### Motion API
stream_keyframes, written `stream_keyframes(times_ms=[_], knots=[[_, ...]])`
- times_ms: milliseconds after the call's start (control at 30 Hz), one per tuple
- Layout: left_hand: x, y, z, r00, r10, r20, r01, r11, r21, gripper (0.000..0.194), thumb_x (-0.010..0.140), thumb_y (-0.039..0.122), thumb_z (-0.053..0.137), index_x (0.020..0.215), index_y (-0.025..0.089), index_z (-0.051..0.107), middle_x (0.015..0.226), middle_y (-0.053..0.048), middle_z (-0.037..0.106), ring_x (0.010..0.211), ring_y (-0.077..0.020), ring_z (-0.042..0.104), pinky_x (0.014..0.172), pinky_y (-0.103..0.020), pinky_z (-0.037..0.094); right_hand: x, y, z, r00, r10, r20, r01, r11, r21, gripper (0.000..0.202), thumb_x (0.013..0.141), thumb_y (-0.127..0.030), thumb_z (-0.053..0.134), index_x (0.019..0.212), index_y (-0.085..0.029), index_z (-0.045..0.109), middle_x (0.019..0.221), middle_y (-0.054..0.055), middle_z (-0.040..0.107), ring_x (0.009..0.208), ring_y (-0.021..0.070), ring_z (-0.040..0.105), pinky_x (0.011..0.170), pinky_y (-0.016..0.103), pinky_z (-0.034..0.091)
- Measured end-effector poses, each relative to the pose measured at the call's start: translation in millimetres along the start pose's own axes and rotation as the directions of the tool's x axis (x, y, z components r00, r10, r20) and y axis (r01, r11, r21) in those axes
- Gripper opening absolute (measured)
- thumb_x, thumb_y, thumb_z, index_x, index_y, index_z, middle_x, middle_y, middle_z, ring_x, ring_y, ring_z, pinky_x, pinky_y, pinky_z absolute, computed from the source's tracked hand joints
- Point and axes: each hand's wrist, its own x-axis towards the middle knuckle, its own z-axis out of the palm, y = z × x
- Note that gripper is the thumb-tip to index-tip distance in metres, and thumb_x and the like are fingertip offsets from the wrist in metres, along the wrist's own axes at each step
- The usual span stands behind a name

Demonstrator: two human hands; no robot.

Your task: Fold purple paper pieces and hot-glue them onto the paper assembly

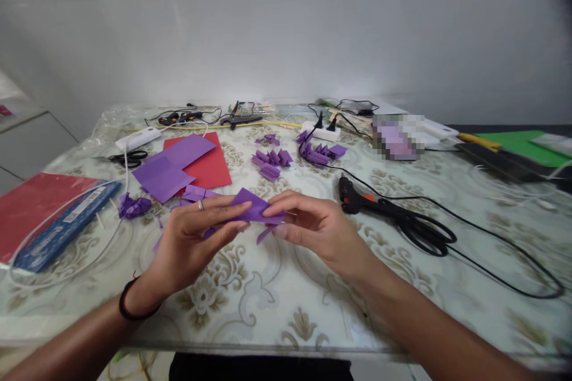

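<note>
Between my two hands, just above the table, is a piece of purple paper [255, 207] with one flap hanging below. My left hand [196, 235] pinches its left end between thumb and fingers. On the other end, my right hand [313, 223] grips the paper the same way; a thin stick-like tip shows by those fingers, too small to make out. Partly hidden behind my left hand lie purple paper scraps [196, 192]. Farther back sit several small folded purple paper pieces [272, 160], with another cluster of folded pieces [319, 154] to their right.
Purple sheets [167, 169] overlap a red sheet [218, 160]. Crumpled purple paper [133, 206] and a red-and-blue packet [62, 214] lie left. A black glue gun [353, 193] with a looping cord and black-handled scissors [420, 226] lie right. A white power strip [322, 130] stands behind.
</note>
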Motion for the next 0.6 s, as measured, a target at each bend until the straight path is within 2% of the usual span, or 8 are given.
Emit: stream_keyframes(times_ms=[100, 167, 367, 600], knots=[[-1, 3, -0.5, 1.0, -0.001, 0.003, 0.001, 1.0, -0.009, 0.023, 0.091, 0.022, 0.084, 0.11, 0.034, 0.086, 0.104, 0.001, 0.086, 0.1, -0.021, 0.083, 0.091, -0.028, 0.067, 0, 2, 0, 0.999, -0.043, -0.031, 0.042, 0.999, -0.017, 0.008, 0.088, -0.03, 0.088, 0.095, -0.033, 0.088, 0.101, 0.003, 0.078, 0.095, 0.0176, 0.073, 0.088, 0.032, 0.057], [-1, 4, -0.8, 1.0, -0.019, -0.002, 0.019, 0.999, -0.031, 0.023, 0.088, 0.019, 0.087, 0.107, 0.032, 0.087, 0.101, 0.001, 0.087, 0.097, -0.0189, 0.084, 0.094, -0.025, 0.066, 0, 2, 0, 0.997, -0.056, -0.049, 0.055, 0.998, -0.027, 0.009, 0.088, -0.027, 0.088, 0.094, -0.034, 0.089, 0.1, 0.002, 0.08, 0.093, 0.0169, 0.073, 0.086, 0.031, 0.058], [1, 9, 2.2, 0.989, -0.133, -0.064, 0.114, 0.965, -0.237, 0.019, 0.081, 0.006, 0.087, 0.089, 0.024, 0.085, 0.084, 0.005, 0.085, 0.071, -0.008, 0.08, 0.069, -0.007, 0.062, 0, 1, 0, 0.995, -0.051, -0.09, 0.048, 0.998, -0.044, 0.012, 0.084, -0.023, 0.089, 0.092, -0.033, 0.089, 0.099, 0.002, 0.082, 0.092, 0.0171, 0.075, 0.085, 0.03, 0.059], [0, 11, 3.4, 0.986, -0.129, -0.11, 0.101, 0.967, -0.233, 0.015, 0.082, 0.006, 0.085, 0.084, 0.02, 0.081, 0.08, 0.003, 0.084, 0.067, -0.0082, 0.079, 0.065, -0.007, 0.062, 0, -1, 3, 0.987, 0.018, -0.157, -0.014, 1.0, 0.027, 0.011, 0.078, -0.025, 0.094, 0.079, -0.025, 0.084, 0.092, 0.002, 0.083, 0.084, 0.0162, 0.076, 0.081, 0.029, 0.06]])
